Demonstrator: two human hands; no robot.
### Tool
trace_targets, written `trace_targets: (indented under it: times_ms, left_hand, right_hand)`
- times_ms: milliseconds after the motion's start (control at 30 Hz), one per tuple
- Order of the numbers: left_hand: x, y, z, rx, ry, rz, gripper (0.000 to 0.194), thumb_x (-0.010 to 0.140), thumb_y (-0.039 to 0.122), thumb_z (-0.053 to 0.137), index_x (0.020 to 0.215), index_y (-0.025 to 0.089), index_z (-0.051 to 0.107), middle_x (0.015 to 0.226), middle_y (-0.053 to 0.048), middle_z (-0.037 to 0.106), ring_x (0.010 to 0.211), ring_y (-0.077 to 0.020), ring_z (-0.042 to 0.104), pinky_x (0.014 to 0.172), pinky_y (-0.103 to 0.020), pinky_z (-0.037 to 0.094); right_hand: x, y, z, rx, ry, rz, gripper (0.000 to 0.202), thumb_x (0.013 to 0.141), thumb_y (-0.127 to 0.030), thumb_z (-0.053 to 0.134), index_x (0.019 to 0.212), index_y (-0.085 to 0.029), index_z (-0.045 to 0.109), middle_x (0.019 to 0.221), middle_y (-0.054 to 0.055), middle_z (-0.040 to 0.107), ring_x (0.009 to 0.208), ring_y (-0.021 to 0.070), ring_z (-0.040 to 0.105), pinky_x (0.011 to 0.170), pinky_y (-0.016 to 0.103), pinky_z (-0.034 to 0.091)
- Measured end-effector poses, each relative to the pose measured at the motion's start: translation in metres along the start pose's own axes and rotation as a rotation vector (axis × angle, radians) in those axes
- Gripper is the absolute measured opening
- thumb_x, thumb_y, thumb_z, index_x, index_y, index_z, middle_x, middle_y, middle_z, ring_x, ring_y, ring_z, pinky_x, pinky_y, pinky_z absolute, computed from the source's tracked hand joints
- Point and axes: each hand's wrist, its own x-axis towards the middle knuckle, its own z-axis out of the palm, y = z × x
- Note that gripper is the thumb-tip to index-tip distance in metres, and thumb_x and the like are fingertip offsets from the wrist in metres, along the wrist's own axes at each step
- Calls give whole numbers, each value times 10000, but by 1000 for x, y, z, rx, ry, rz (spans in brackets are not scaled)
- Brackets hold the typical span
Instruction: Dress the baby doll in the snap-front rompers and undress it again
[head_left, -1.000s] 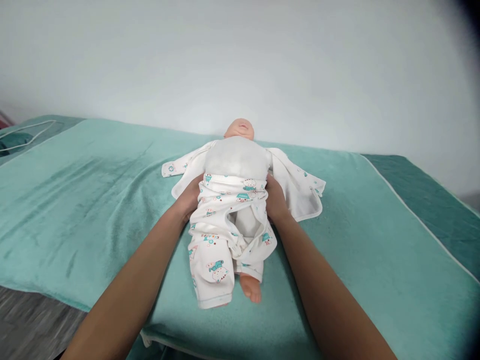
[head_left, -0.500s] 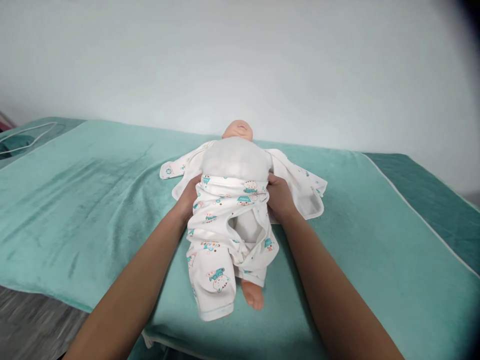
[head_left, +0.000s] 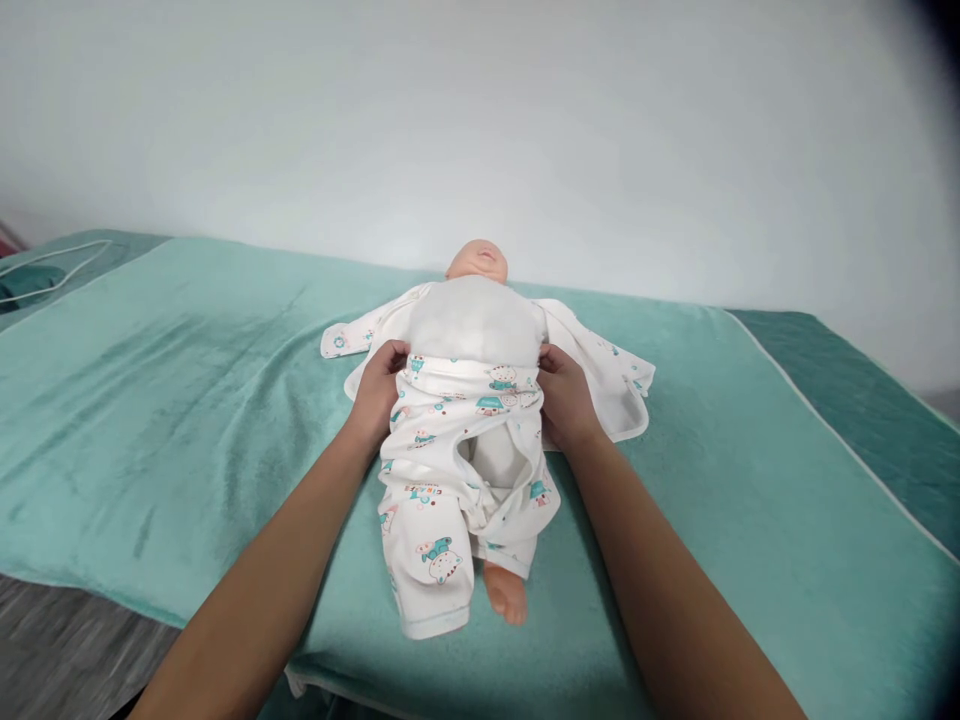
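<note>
A baby doll lies on its back, head toward the wall, with a soft white torso. Its printed white jacket is spread open beneath it, sleeves out to both sides. White trousers with a cartoon print cover the lower body up to the waist; a gap at the crotch shows the white body. At the waistband's left side, my left hand has its fingers closed on the edge. My right hand grips the waistband's right side. One bare foot pokes out of the right trouser leg; the other foot is hidden.
Under the doll spreads a green plush cover over a bed or table, with darker green strips at both ends. A pale wall rises behind. Grey wood-look floor shows at the lower left.
Both hands have shifted slightly at the waistband, and more of the left hand's fingers now shows. The doll and its clothes lie almost as before.
</note>
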Motion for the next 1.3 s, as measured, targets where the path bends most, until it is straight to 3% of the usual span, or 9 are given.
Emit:
trace_targets:
  times_ms: [133, 233, 333, 400, 600, 767, 933, 1100, 1300]
  left_hand:
    - [1, -6, -3, -60, 76, 86, 177, 708, 220, 650, 878, 222, 600, 728, 39, 573, 726, -137, 550, 640, -238, 420]
    - [-4, -4, -4, 58, 140, 313, 109, 802, 252, 629, 908, 227, 628, 934, -13, 622, 919, -168, 591, 784, -278, 474]
    - [-9, 0, -5, 216, 64, 533, 103, 862, 287, 616, 945, 237, 650, 1137, -54, 601, 1142, -209, 554, 998, -362, 449]
    - [-11, 3, -5, 295, -31, 573, 134, 856, 311, 648, 972, 245, 643, 1228, -68, 575, 1230, -229, 516, 1098, -413, 388]
    - [-15, 14, -8, 412, -221, 488, 172, 833, 357, 702, 880, 237, 587, 1372, -73, 542, 1336, -263, 450, 1154, -473, 319]
    - [-20, 15, -7, 397, -173, 484, 128, 880, 310, 646, 842, 227, 557, 1345, -68, 581, 1283, -240, 503, 1121, -436, 349]
    - [-18, 19, 2, 386, -115, 470, 117, 912, 298, 592, 861, 228, 513, 1350, -61, 623, 1276, -233, 535, 1052, -388, 396]
    - [13, 23, 13, 460, -73, 399, 121, 920, 295, 557, 875, 237, 461, 1014, -23, 715, 928, -197, 640, 810, -311, 433]
    - [45, 12, 17, 473, 58, 410, 158, 906, 326, 578, 889, 246, 443, 698, 50, 524, 626, -151, 499, 646, -284, 352]
  right_hand:
    - [0, -3, 2, 83, 26, 45, 192, 638, -229, 668, 822, -233, 614, 756, -22, 662, 753, 175, 601, 652, 289, 469]
    - [-1, -6, 4, 112, 23, 61, 197, 637, -216, 656, 824, -228, 597, 763, -26, 631, 709, 148, 559, 599, 264, 428]
    - [-4, -7, 5, 116, 13, 58, 210, 651, -220, 644, 845, -232, 565, 787, -27, 611, 676, 137, 541, 567, 258, 408]
    - [-7, -8, 3, 77, 11, 33, 239, 662, -219, 636, 881, -243, 541, 823, -24, 615, 699, 145, 559, 579, 262, 425]
    - [-23, -18, -7, -85, -128, -70, 298, 727, -208, 643, 985, -283, 514, 1035, -7, 621, 928, 175, 607, 721, 276, 503]
    - [-29, -26, -17, -184, -232, -161, 281, 783, -265, 697, 1033, -295, 573, 1220, 11, 559, 1129, 192, 558, 923, 322, 501]
    - [-23, -19, -20, -187, -223, -183, 222, 793, -261, 704, 975, -274, 578, 1150, 5, 557, 1044, 170, 566, 896, 307, 486]
    - [-19, -14, -21, -235, -227, -189, 188, 806, -269, 680, 962, -263, 574, 1080, 12, 549, 983, 166, 551, 864, 304, 488]
    - [-15, -14, -22, -290, -158, -249, 114, 819, -300, 689, 884, -265, 603, 1166, 30, 549, 1161, 205, 524, 986, 350, 462]
